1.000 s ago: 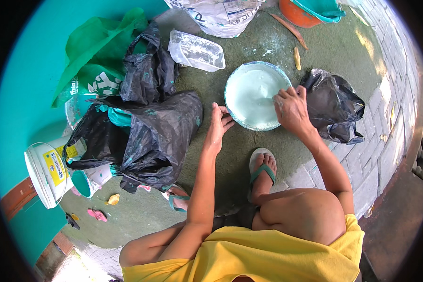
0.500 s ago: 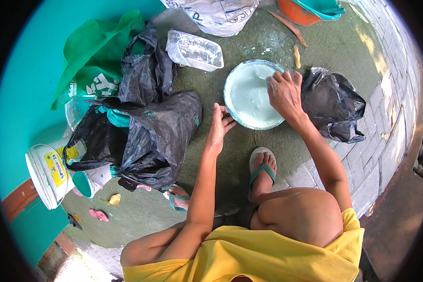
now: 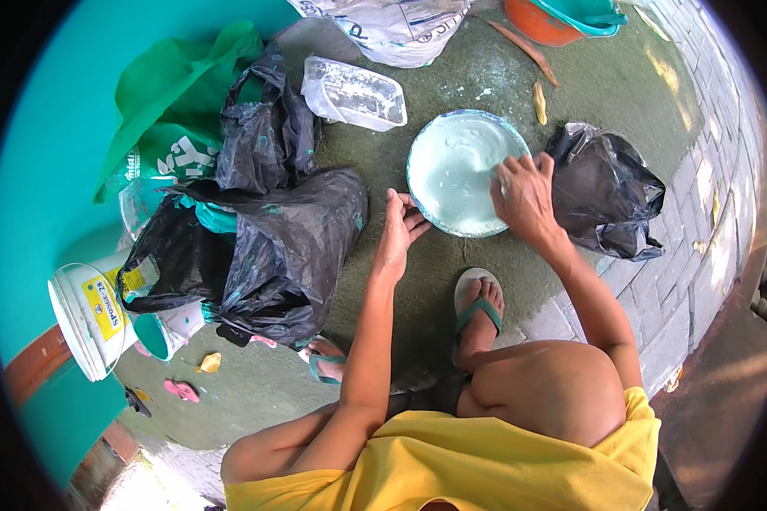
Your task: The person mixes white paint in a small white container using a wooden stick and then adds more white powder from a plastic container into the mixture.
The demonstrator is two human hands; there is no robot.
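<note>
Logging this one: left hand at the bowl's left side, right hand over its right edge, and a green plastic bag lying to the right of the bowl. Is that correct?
One slip: the plastic bag to the right of the bowl is black, not green, as the head view shows. The left hand and right hand are as stated.

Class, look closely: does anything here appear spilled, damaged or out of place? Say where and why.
Yes. White splatters mark the ground beyond the bowl; they look like spills, lying outside it. A pink flip-flop at lower left also seems astray, with no matching one right beside it.
</note>
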